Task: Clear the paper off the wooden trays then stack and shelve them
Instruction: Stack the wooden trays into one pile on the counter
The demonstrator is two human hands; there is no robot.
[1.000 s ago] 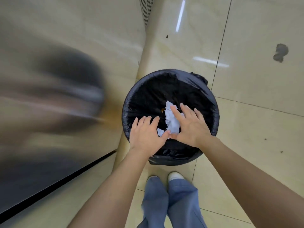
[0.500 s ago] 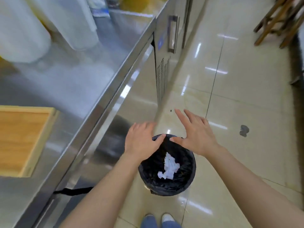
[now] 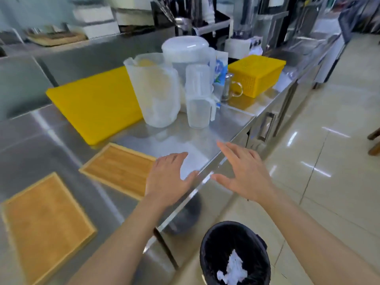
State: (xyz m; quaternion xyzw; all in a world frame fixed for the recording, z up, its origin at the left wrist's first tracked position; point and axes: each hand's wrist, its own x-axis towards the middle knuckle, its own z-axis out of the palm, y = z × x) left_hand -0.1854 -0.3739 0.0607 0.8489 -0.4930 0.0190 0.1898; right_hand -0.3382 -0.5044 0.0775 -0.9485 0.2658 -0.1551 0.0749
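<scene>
Looking down at the stainless steel table (image 3: 51, 140), we see both hands raised over its front edge, empty, with the fingers spread and nothing pinched between them. The left hand (image 3: 166, 179) hovers above the table's edge, just beside the nearer corner of one wooden tray (image 3: 119, 167). The right hand (image 3: 244, 173) hangs past the edge, over the tiled floor (image 3: 329, 161), palm down, apart from the left.

We count two wooden trays lying flat on the table, both bare of paper. The second wooden tray (image 3: 45, 223) sits further left and nearer to us, apart from the first, with bare steel between them.

The crumpled white paper (image 3: 233, 270) lies inside a black-lined trash bin (image 3: 216, 243) that stands on the floor below the table's edge, under our right forearm.

Behind the trays a yellow cutting board (image 3: 96, 101) lies flat. To its right stand a large clear plastic pitcher (image 3: 156, 93) and a smaller clear measuring jug (image 3: 198, 99), with a white lidded container (image 3: 185, 48) behind them. Further right a yellow plastic basket (image 3: 257, 75) rests upside down on the table. The back of the scene is blurred, so we cannot make out the items there.
</scene>
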